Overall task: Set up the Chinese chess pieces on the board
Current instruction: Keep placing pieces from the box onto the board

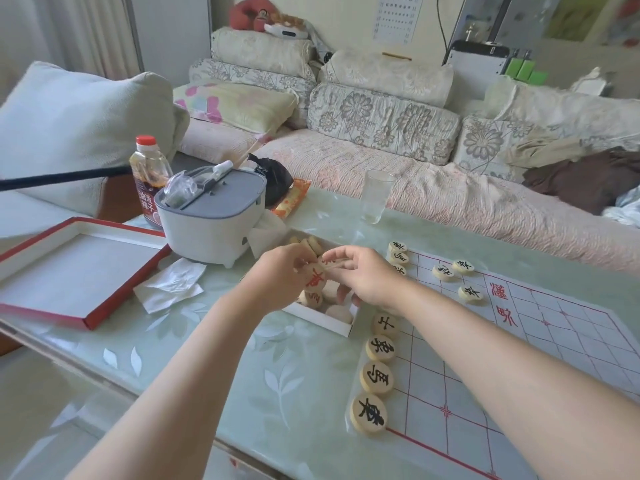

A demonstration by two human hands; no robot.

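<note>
We held a red-lettered piece (314,279) upright over the white box (322,321). Our left hand (277,284) pinched it from the left with curled fingers. Our right hand (369,278) curled at its upper edge, though we could not tell whether it gripped. More pale round wooden discs lay in the cardboard box. Just right of it, the paper board (519,375), ruled in red with red characters across its middle, lay flat on the glossy leaf-patterned worktop (277,368). Black-lettered pieces (369,412) lined its left edge, with three more further in.
</note>
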